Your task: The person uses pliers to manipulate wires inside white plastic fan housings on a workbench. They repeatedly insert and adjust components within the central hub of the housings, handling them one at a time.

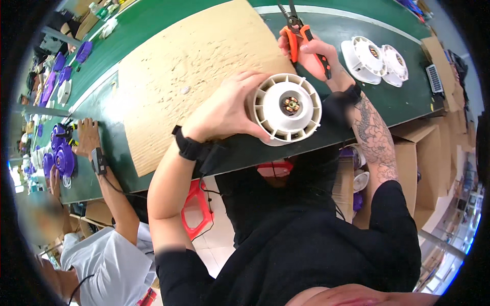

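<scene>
White housing [276, 113] at 1:30, brassy contacts [291, 105]. Pliers [293, 22] at 1 o'clock: orange-and-black grips [307, 34], dark head. Two white units [357, 60] at 2. Mottled tan board [173, 76] at 11, green bench [411, 101]. Purple parts [65, 159] at 9. Red stool [206, 211] at 7.

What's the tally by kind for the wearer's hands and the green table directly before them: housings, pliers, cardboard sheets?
White round ribbed plastic housings: 3 (1 in the left hand, 2 on the green table)
Orange-and-black-handled metal pliers: 1 (right hand)
Flat tan cardboard sheet: 1
Total: 5
</scene>
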`<act>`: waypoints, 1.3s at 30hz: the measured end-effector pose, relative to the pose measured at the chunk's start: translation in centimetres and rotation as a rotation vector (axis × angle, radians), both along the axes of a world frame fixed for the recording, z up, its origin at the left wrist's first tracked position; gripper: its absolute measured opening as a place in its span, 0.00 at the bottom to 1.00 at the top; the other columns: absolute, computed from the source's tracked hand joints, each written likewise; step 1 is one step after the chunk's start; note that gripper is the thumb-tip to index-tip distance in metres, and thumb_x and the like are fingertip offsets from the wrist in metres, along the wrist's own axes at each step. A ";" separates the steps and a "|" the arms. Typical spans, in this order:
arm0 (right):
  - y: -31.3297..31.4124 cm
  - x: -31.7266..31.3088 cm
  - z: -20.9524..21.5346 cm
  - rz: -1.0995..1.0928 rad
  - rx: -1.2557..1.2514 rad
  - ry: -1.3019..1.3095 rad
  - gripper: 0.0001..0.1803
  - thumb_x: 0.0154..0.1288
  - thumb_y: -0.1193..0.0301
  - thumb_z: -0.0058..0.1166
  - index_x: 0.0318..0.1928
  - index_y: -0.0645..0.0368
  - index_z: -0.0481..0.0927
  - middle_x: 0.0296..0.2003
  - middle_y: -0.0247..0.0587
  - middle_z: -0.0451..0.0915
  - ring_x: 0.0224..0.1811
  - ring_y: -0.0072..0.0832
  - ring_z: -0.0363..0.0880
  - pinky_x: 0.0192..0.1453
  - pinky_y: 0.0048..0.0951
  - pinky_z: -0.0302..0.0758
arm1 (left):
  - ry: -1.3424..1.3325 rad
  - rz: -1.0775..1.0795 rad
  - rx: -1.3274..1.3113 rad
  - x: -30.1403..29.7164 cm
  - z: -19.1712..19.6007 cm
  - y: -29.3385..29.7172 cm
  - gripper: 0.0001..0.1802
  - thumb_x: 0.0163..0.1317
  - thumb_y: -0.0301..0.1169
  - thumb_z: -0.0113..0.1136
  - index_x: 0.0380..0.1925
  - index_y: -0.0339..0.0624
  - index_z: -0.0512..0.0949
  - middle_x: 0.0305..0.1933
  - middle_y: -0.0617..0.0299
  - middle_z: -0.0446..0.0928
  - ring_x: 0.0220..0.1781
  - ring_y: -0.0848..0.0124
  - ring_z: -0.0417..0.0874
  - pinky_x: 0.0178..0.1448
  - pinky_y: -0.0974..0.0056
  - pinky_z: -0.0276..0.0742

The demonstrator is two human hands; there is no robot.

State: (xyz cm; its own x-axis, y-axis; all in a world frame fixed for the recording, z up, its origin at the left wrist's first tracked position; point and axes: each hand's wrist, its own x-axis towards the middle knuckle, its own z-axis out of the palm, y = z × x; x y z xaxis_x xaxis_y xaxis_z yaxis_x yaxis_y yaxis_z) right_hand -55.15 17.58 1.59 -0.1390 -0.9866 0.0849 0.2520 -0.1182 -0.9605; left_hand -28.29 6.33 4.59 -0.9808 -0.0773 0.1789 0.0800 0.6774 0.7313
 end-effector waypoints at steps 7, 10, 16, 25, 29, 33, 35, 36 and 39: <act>0.4 -2.3 1.9 0.085 0.082 0.123 0.28 0.61 0.61 0.56 0.57 0.68 0.75 0.36 0.42 0.81 0.42 0.30 0.77 0.57 0.30 0.72 | 0.058 0.264 0.015 0.4 -2.4 -3.0 0.58 0.40 0.47 0.86 0.70 0.30 0.68 0.71 0.41 0.71 0.72 0.51 0.74 0.75 0.54 0.70; 2.1 -1.2 4.7 -0.042 0.203 0.321 0.29 0.62 0.60 0.57 0.58 0.69 0.76 0.28 0.37 0.80 0.42 0.29 0.78 0.56 0.28 0.71 | 0.043 0.510 0.022 0.1 -3.0 -3.7 0.59 0.45 0.48 0.84 0.73 0.32 0.65 0.73 0.41 0.68 0.73 0.52 0.73 0.77 0.53 0.66; 0.8 -0.6 1.9 0.050 0.106 -0.084 0.32 0.62 0.63 0.55 0.63 0.69 0.74 0.50 0.43 0.80 0.52 0.30 0.78 0.65 0.26 0.67 | -0.033 0.420 -0.215 0.1 -3.1 -3.3 0.61 0.43 0.53 0.83 0.72 0.30 0.65 0.73 0.38 0.66 0.78 0.46 0.62 0.80 0.48 0.61; 0.6 1.1 0.4 0.090 -0.112 -0.204 0.39 0.59 0.63 0.51 0.70 0.70 0.65 0.62 0.49 0.75 0.64 0.31 0.73 0.74 0.30 0.61 | 0.257 0.205 0.645 0.1 -2.8 -4.1 0.61 0.51 0.33 0.80 0.81 0.43 0.52 0.78 0.47 0.62 0.80 0.57 0.62 0.81 0.53 0.60; 0.7 2.2 1.0 0.150 -0.068 -0.104 0.45 0.50 0.64 0.56 0.71 0.68 0.66 0.63 0.49 0.74 0.65 0.33 0.73 0.75 0.32 0.61 | 0.319 0.263 0.776 0.2 -1.8 -4.1 0.55 0.57 0.28 0.75 0.81 0.46 0.52 0.75 0.50 0.67 0.76 0.59 0.69 0.79 0.54 0.64; 0.7 2.7 1.3 0.171 0.018 -0.125 0.47 0.47 0.66 0.59 0.72 0.67 0.65 0.65 0.52 0.75 0.69 0.37 0.73 0.81 0.38 0.58 | 0.286 0.390 0.966 0.6 -1.4 -4.6 0.50 0.63 0.25 0.67 0.81 0.48 0.50 0.69 0.48 0.74 0.70 0.59 0.75 0.76 0.52 0.67; 0.7 3.5 3.0 0.163 0.101 -0.049 0.47 0.49 0.69 0.58 0.73 0.66 0.64 0.64 0.52 0.76 0.69 0.38 0.73 0.81 0.39 0.59 | 0.280 0.433 1.016 1.2 -0.8 -5.2 0.50 0.64 0.24 0.65 0.81 0.49 0.47 0.68 0.46 0.73 0.69 0.59 0.76 0.75 0.53 0.68; 0.9 3.4 3.5 0.168 0.146 -0.008 0.45 0.51 0.70 0.56 0.73 0.65 0.65 0.65 0.52 0.76 0.70 0.37 0.72 0.80 0.38 0.60 | 0.275 0.469 0.998 1.3 -1.1 -5.6 0.52 0.63 0.25 0.64 0.81 0.47 0.43 0.66 0.45 0.74 0.67 0.58 0.77 0.73 0.53 0.69; 2.1 2.7 5.6 0.173 0.263 0.147 0.42 0.55 0.72 0.51 0.74 0.61 0.66 0.66 0.49 0.76 0.73 0.35 0.70 0.78 0.37 0.62 | 0.272 0.611 1.036 1.7 -2.4 -6.9 0.49 0.60 0.27 0.65 0.78 0.41 0.51 0.64 0.47 0.76 0.65 0.59 0.77 0.72 0.54 0.69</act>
State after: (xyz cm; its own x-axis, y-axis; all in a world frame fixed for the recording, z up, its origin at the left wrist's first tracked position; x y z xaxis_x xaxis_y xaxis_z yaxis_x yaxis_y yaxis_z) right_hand -52.45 19.70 7.21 0.0275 -0.9853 -0.1686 0.1031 0.1706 -0.9799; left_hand -26.61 -0.61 2.14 -0.6743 -0.7369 -0.0471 0.1874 -0.2325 0.9544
